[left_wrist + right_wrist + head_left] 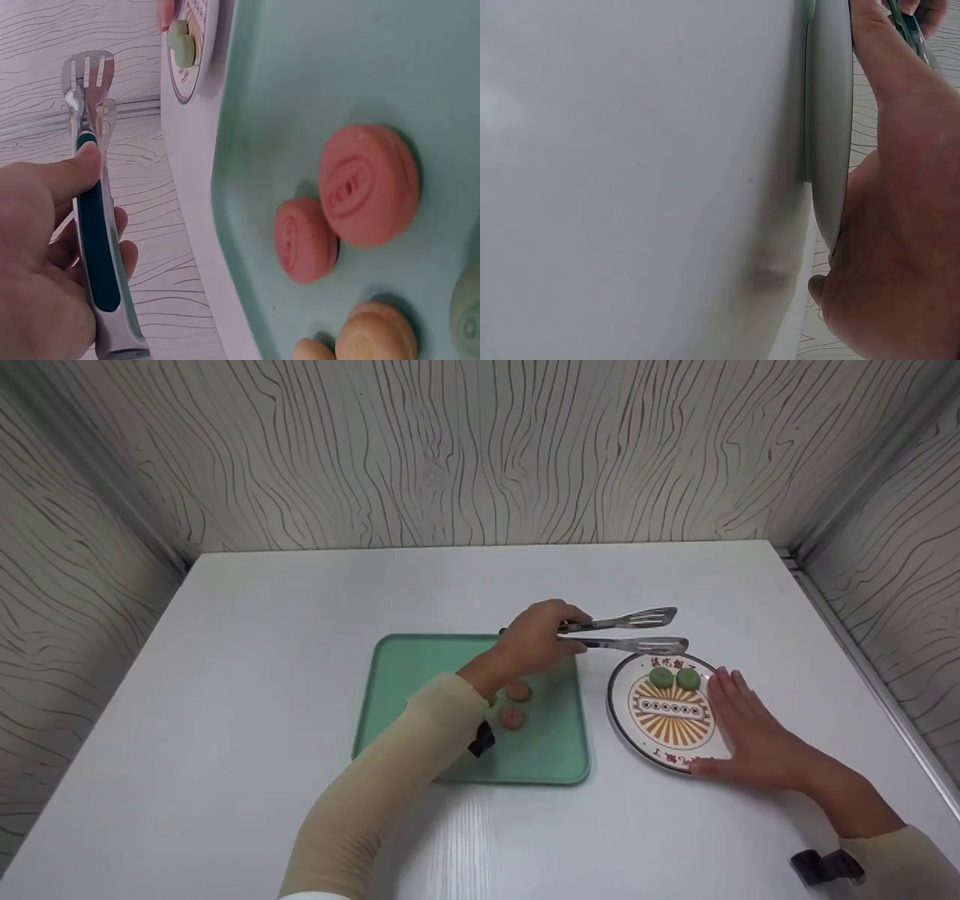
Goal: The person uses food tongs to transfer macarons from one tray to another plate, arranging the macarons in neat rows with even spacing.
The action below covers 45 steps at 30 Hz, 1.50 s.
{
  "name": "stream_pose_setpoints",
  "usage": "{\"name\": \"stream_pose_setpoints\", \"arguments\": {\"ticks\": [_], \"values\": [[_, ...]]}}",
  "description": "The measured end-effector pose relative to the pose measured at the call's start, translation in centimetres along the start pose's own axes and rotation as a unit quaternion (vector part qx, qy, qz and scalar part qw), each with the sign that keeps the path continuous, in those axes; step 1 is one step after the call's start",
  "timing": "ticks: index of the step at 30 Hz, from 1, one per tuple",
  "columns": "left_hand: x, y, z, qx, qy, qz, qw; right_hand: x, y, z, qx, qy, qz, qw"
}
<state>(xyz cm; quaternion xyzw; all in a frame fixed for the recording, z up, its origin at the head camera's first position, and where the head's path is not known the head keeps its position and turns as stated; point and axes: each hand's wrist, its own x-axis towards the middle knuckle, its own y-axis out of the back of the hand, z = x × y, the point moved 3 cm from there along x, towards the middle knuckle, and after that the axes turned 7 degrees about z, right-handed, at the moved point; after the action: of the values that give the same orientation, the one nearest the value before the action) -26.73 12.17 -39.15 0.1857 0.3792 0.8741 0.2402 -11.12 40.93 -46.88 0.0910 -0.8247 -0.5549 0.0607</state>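
Note:
My left hand (529,637) grips a pair of metal tongs (634,645) with dark handle grips, above the far right of the green tray (540,757). The slotted tips are spread, with nothing between them, near the plate's far edge. Two green macarons (675,679) sit side by side on the round patterned plate (626,712). My right hand (757,735) rests against the plate's right rim, fingers extended. Two pink macarons (369,185) lie on the tray, beside cream ones (375,337) and a green one (466,315). My left arm hides part of the tray.
The white table (225,720) stretches around the tray and plate. Wood-patterned panels (450,457) stand at the back and both sides. The plate sits just right of the tray, with a narrow gap between them.

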Motion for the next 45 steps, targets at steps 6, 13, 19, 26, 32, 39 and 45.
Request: {"name": "stream_pose_setpoints", "arguments": {"ticks": [6, 13, 19, 26, 32, 39, 45], "values": [[-0.2, 1.4, -0.2, -0.006, -0.012, 0.005, 0.9999, 0.0, 0.1, 0.1, 0.005, 0.001, -0.001, 1.0], [-0.2, 2.9, -0.4, -0.045, -0.028, 0.008, 0.9985, 0.1, 0.5, 0.1, 0.001, -0.009, -0.002, 1.0], [-0.7, 3.8, -0.9, -0.043, -0.024, 0.009, 0.9988, 0.0, 0.4, 0.1, 0.0, -0.009, 0.001, 1.0], [-1.8, 5.3, -1.7, -0.047, -0.043, 0.012, 0.9979, 0.0, 0.4, 0.0, -0.007, -0.003, 0.001, 1.0], [-2.7, 6.7, -2.6, -0.054, -0.058, 0.022, 0.9966, 0.1, 0.4, 0.0, -0.002, -0.013, -0.009, 0.9999], [-3.9, 7.9, -4.0, -0.069, -0.057, 0.031, 0.9955, -0.1, 0.3, 0.1, 0.006, -0.004, -0.004, 1.0], [-4.9, 8.7, -5.2, -0.079, -0.059, 0.047, 0.9941, 0.0, 0.1, 0.1, 0.008, 0.002, -0.003, 1.0]]}}
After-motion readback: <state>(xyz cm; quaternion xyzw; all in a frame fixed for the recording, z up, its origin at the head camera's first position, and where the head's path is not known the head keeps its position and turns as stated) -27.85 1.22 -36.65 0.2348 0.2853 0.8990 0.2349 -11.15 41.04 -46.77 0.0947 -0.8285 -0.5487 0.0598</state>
